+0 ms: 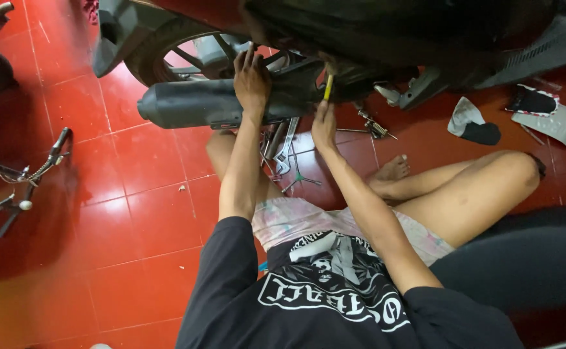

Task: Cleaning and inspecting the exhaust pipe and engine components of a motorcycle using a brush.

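You sit on a red tiled floor (pixel 134 194) with a motorbike (pixel 360 39) across the top of your view, its rear wheel (pixel 166 52) up and to the left of both hands. The dark exhaust (pixel 192 103) runs left from under your left hand (pixel 252 81), ending well out to that side. Your legs stretch out below your hands, the right knee raised far to the right, the bare foot just right of your right forearm.

Your left hand rests flat against the bike's dark underside just above the exhaust, fingers spread upward and not closed around anything you can see. Your right hand (pixel 323 123) sits a little right of it and lower, closed on a screwdriver (pixel 327 87) with a yellow handle. The handle stands nearly upright out of the top of your fist, and its upper end disappears into the dark bodywork, so the tip is hidden.

Just below and between your two wrists a wrench (pixel 286 152) lies on the tiles among other small metal tools too jumbled to tell apart. More small tools (pixel 374 126) lie just right of your right hand. Farther right a grey rag (pixel 464 116) and a grey panel (pixel 557 126) lie on the floor. Well out to the left a handlebar lever (pixel 56 152) shows.
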